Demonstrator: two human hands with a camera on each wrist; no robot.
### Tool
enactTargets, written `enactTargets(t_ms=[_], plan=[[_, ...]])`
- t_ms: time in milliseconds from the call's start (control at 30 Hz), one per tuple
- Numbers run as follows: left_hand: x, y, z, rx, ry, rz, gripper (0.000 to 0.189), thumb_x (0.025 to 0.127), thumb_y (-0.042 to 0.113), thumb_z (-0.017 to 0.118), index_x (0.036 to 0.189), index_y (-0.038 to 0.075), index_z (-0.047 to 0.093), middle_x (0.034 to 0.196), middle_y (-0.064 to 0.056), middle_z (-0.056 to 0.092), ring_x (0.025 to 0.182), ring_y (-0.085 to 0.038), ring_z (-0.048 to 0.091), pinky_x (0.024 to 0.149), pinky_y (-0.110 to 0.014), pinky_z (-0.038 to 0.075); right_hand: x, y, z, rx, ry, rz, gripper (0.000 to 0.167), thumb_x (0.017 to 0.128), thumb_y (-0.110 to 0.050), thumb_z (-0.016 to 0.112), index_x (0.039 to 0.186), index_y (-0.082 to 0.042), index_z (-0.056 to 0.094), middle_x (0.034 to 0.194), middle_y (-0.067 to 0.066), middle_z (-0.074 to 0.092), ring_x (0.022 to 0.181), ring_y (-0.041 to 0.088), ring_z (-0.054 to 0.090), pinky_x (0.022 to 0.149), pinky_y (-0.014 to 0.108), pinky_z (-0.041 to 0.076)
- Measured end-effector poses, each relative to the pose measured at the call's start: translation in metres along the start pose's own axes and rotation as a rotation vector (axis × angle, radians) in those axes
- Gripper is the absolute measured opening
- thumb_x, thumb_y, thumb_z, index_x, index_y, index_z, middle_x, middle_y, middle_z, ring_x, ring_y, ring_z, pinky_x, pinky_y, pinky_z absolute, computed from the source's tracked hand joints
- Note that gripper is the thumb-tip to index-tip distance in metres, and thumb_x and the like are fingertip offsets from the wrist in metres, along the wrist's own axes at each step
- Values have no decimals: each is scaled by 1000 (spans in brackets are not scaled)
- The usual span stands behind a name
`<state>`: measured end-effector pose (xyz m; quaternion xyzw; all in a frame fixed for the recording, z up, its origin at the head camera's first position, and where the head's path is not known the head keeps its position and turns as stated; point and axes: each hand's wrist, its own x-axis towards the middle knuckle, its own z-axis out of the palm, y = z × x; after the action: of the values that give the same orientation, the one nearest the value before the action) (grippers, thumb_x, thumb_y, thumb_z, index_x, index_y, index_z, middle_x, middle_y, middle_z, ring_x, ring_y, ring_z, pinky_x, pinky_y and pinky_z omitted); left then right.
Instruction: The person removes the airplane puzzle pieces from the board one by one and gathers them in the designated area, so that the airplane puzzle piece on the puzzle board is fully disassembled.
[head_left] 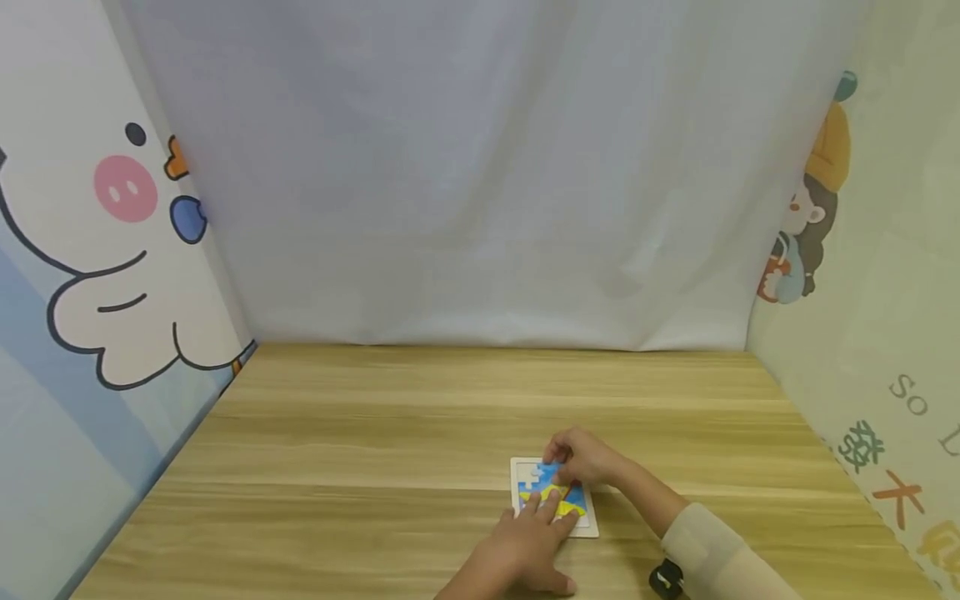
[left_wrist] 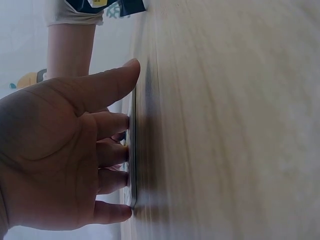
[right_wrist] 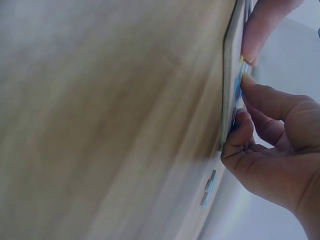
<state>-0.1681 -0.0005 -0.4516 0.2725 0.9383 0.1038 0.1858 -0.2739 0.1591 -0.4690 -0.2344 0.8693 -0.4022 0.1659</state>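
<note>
A small jigsaw puzzle in a white tray [head_left: 592, 527] lies on the table, showing a yellow shape on blue. Its upper left part shows white tray bottom with piece-shaped outlines. My left hand [head_left: 529, 546] rests on the near part, fingers spread and fingertips on the yellow area; the left wrist view shows these fingers [left_wrist: 112, 154] at the tray's edge, thumb apart. Over the far right corner, my right hand [head_left: 587, 458] pinches a blue puzzle piece at the surface with thumb and curled fingers. From the right wrist, that thumb [right_wrist: 260, 92] sits close to a left fingertip.
In the right wrist view a loose flat piece [right_wrist: 208, 189] lies on the table beyond the tray. A black device [head_left: 666, 579] is by the right sleeve [head_left: 708, 546]. The wooden table [head_left: 337, 467] meets a grey curtain [head_left: 450, 208] behind and printed panels at both sides.
</note>
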Motion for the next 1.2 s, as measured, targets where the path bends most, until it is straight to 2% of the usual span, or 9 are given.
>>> enactTargets(t_ms=[200,633,1000,1200], plan=[[1,0,2,7,-4,2,81,72,51,73,142,29,39,151,-1,23,136,-28,21,100,-54,30,-2,1,1,19,-9,30,23,72,11,69,89,-2,61,81,4,54,75,19,50,64,32,47],[0,1,0,-8,4,-2,79,72,51,73,141,29,41,151,-2,25,136,-27,23,100,-53,31,-1,2,-2,-1,-29,7,24,71,10,68,90,-2,60,82,4,53,77,18,47,68,33,43],[0,-1,1,19,23,0,80,73,51,73,142,28,40,150,-3,26,135,-28,23,100,-53,31,-2,-11,6,-117,61,68,21,72,6,72,85,-4,58,77,3,53,73,17,50,65,31,46],[0,-1,0,1,0,-2,80,72,51,73,142,29,40,150,-2,25,136,-28,22,100,-53,30,-3,-12,7,-82,82,95,25,69,8,73,84,-3,57,77,4,53,73,17,50,64,30,46]])
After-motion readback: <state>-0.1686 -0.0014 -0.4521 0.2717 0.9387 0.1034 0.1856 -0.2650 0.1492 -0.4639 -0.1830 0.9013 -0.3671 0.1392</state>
